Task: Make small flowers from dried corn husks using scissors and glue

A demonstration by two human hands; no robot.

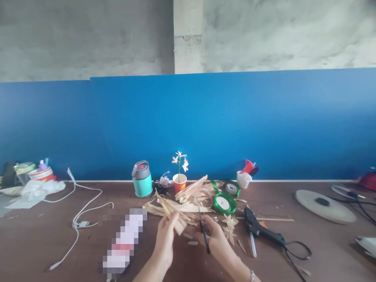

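At the far left, a white paper tub with red bands stands behind crumpled white plastic, near the blue partition that bounds the table's back edge. To the right a white cable sprawls, with bare brown tabletop around its strands. More tabletop shows between the cable and a pixelated, elongated object near the left forearm. A turquoise flask with a grey lid stands close to the partition.

The left hand pinches a pale, dry, husk-like strip in front of a heap of similar strips. Its long axis slants: the narrow end points away and left, the broad end toward the person and right. Beyond, a small red-and-white paper cup holds white flowers on a green stem.

A small gap of tabletop separates the hands. The right hand is closed around a slim dark tool, whose near end points toward the person, slightly right. Farther right lie a green ribbon spool, a black glue gun with open tabletop on its near side, and a pale oval disc.
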